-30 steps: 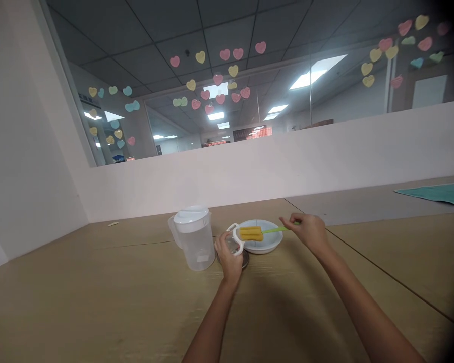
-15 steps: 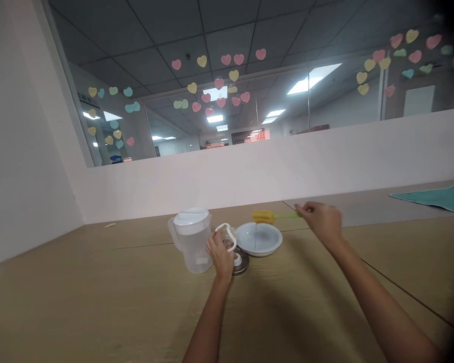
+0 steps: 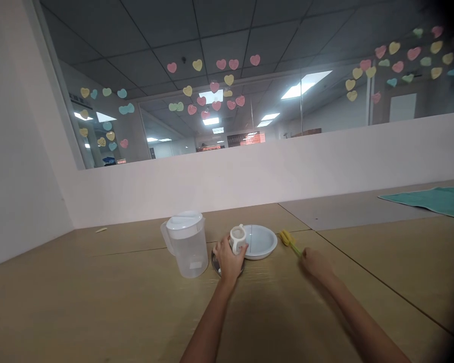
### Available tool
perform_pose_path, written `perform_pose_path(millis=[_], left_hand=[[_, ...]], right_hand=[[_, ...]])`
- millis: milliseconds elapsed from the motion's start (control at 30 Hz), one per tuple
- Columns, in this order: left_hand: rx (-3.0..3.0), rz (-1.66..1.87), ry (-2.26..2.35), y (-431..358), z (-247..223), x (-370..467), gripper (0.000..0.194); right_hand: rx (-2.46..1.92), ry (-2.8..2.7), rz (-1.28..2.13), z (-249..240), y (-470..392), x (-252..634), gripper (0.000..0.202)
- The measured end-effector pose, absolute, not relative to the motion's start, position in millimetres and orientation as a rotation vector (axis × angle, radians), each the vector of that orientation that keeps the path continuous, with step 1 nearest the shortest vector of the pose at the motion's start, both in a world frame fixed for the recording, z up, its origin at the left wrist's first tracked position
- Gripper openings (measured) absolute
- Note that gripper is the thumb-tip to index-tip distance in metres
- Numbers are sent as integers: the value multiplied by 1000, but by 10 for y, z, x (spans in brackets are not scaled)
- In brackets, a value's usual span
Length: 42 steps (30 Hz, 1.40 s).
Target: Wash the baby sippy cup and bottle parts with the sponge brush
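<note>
A white-handled cup point(image 3: 238, 234) is being held mouth up; well to its right, a yellow-headed brush point(image 3: 287, 239) is being gripped by its slanting green handle point(image 3: 296, 250).

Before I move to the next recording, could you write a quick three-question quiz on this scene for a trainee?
1. True or false: the right hand grips the yellow sponge brush.
2. Which lies farthest right in the picture: A, white bowl; B, lidded pitcher; C, teal cloth?
3. Fill in: the left hand holds a white ____.

Key:
1. True.
2. C.
3. Cup.
</note>
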State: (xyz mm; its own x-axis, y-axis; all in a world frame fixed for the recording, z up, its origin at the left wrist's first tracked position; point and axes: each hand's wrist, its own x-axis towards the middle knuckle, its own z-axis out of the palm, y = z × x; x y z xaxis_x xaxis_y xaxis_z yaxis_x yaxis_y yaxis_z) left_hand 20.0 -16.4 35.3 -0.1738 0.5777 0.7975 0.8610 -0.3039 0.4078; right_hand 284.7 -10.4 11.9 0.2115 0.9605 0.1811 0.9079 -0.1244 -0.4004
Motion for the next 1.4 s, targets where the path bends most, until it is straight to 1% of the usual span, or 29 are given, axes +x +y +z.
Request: perform_pose_path(millis=[67,133,233,300,367,433,567,633,733,767,833,900,967,1100,1200,1267,1333,1400], left_hand=[[-1923,-1565,-1614,-247,257,233,44],[-2073,-1590,-1524,-339,201,269,46],[-2283,-1514,-1405,-446,171,298,50],[-2397,-1419,-1376,-479,156,295,53],[-2470,-1338,-1380,-481,130,277,55],[-2498,-1288,-1392,-463,93,255,56],[-2491,-1203,-1425,-419,30,216,58],[-2471,-1159,-1436,-413,26,193,62],[-2473,-1097,-1326,-424,73,128,64],[-2475,-1098,-1274,-425,98,94,62],[-2431,-1169,-1236,-410,148,11,51],[-2290,-1277,-1346,-363,178,-85,40],[-2117,-1251,-1564,-291,172,-176,38],[-1944,-994,-1875,-157,67,-287,37],[-1921,-931,-1953,-113,-23,-297,30],[-1921,-893,-1986,-97,-59,-287,26],[-1925,-864,-2005,-83,-76,-278,26],[-1925,-845,-2018,-70,-80,-275,27]], right_hand=[[-2083,-1780,270,90,-109,2762,17],[-2066,-1854,399,90,-121,2674,13],[-2035,-1963,605,118,-159,2559,17],[-2030,-2003,664,157,-189,2503,20],[-2017,-2019,620,216,-205,2465,17],[-1997,-2000,496,288,-197,2438,17],[-1937,-1914,240,383,-107,2363,32],[-1820,-1949,193,366,-43,2300,38],[-1602,-2056,195,262,51,2200,44],[-1550,-2079,203,218,78,2175,43],[-1488,-2098,215,141,118,2146,38],[-1458,-2098,219,98,138,2144,37],[-1445,-2103,225,92,134,2158,38],[-1459,-2132,249,152,80,2206,41],[-1501,-2156,285,241,81,2226,40],[-1538,-2170,326,324,136,2203,35],[-1550,-2181,373,412,230,2131,29],[-1514,-2190,433,484,340,2010,30]])
